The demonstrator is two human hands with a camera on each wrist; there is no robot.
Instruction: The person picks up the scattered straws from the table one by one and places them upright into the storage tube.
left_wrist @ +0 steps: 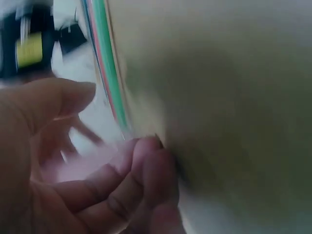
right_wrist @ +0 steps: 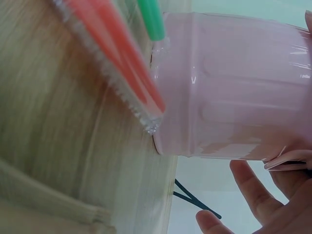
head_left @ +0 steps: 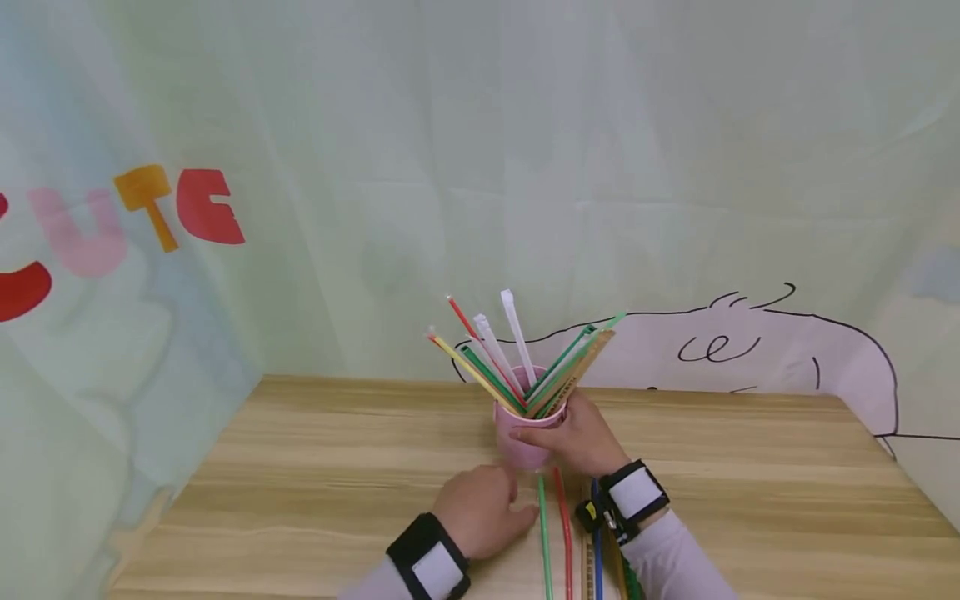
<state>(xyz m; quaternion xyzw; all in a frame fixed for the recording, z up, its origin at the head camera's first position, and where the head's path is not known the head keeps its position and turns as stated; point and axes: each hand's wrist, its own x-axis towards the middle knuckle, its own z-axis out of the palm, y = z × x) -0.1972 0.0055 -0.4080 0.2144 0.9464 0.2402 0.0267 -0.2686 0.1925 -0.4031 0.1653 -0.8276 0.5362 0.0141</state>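
A pink pail (head_left: 525, 450) stands upright toward the back of the table, holding several straws (head_left: 513, 350) in clear, white and brown wrappers. My right hand (head_left: 588, 437) grips the pail near its rim, thumb across the front; the right wrist view has the pail (right_wrist: 234, 87) sideways. My left hand (head_left: 480, 510), fingers bent and thumb apart, is just left of a green straw (head_left: 544, 533) on the table. In the left wrist view, that hand (left_wrist: 112, 190) shows nothing held, its fingertips near the green straw's end. A red straw (head_left: 564, 533) lies beside the green one.
Right of the red straw lie a brown-wrapped straw (head_left: 587, 567), a blue straw (head_left: 597, 558) and others, partly under my right forearm. The wooden table (head_left: 337, 467) meets a printed cloth backdrop (head_left: 450, 167) behind and at the left.
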